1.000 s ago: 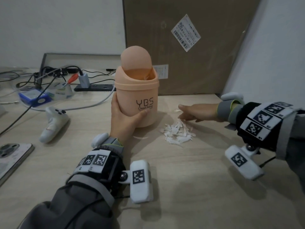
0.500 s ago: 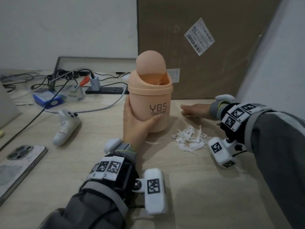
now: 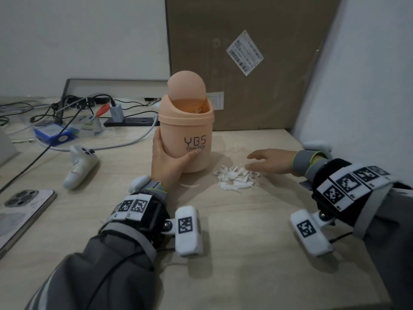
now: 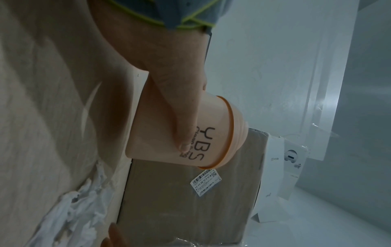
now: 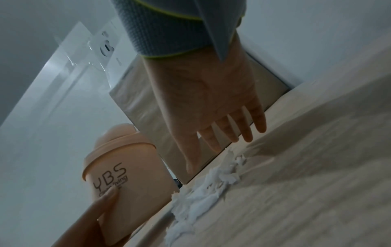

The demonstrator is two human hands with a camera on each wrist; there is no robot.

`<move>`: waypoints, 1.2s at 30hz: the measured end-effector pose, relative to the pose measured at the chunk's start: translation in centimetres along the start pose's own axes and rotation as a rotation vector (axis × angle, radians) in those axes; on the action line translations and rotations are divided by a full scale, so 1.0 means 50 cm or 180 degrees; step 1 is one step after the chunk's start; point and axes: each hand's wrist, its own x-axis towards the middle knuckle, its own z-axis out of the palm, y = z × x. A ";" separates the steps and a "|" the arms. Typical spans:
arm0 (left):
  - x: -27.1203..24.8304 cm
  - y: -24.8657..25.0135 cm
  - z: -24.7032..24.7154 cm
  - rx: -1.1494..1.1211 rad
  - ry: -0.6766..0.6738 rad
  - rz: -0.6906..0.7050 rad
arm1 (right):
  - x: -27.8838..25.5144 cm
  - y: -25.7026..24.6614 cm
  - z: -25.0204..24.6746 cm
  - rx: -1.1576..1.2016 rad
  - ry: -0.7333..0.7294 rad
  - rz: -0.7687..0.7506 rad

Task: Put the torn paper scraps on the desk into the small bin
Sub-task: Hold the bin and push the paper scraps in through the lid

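Note:
A small peach bin (image 3: 186, 133) marked YBS stands upright on the desk, its dome lid swung open. My left hand (image 3: 166, 163) grips the bin's lower body, thumb across the front (image 4: 186, 143). A heap of white torn paper scraps (image 3: 235, 179) lies on the desk just right of the bin, and one thin strip (image 3: 188, 185) lies near its base. My right hand (image 3: 266, 161) hovers open, palm down, fingers straight (image 5: 232, 133), right over the heap's far right edge, holding nothing. The same scraps (image 5: 201, 197) show below that hand in the right wrist view.
A large cardboard box (image 3: 250, 61) stands against the wall behind the bin, and a white wall closes the right side. To the left lie a white controller (image 3: 79, 165), a phone (image 3: 21, 211), a blue box (image 3: 53, 134), a power strip (image 3: 131, 121) and cables.
My right hand has drawn back from the far side of the desk and come down over the right edge of the scrap heap. The left hand still holds the bin.

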 end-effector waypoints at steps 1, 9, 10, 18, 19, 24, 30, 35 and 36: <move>0.000 0.000 0.000 0.0007 -0.0014 0.0005 | -0.001 -0.001 0.002 -0.0118 -0.0132 0.0009; 0.005 -0.009 0.004 -0.0030 -0.0113 0.0091 | 0.006 -0.029 0.012 -0.0693 -0.0271 0.0016; 0.007 -0.012 0.004 -0.0034 -0.0141 0.0091 | 0.009 -0.033 0.014 -0.0703 -0.0188 -0.0031; 0.016 -0.035 0.008 -0.0126 -0.0226 0.0062 | 0.018 -0.055 0.037 -0.0971 0.0458 -0.0259; 0.016 -0.036 0.009 -0.0141 -0.0244 0.0069 | 0.020 -0.054 0.038 -0.0961 0.0546 -0.0224; 0.019 -0.046 0.009 -0.0216 -0.0272 0.0073 | 0.012 -0.040 0.020 -0.0310 0.1042 -0.0116; 0.022 -0.060 0.013 -0.0197 -0.0384 0.0147 | -0.018 -0.038 -0.022 0.0061 0.1556 -0.0239; 0.027 -0.060 0.014 -0.0158 -0.0433 0.0222 | -0.060 -0.078 -0.078 0.0184 0.2560 -0.0691; 0.027 -0.061 0.014 -0.0136 -0.0433 0.0226 | -0.066 -0.092 -0.087 0.0151 0.2669 -0.0824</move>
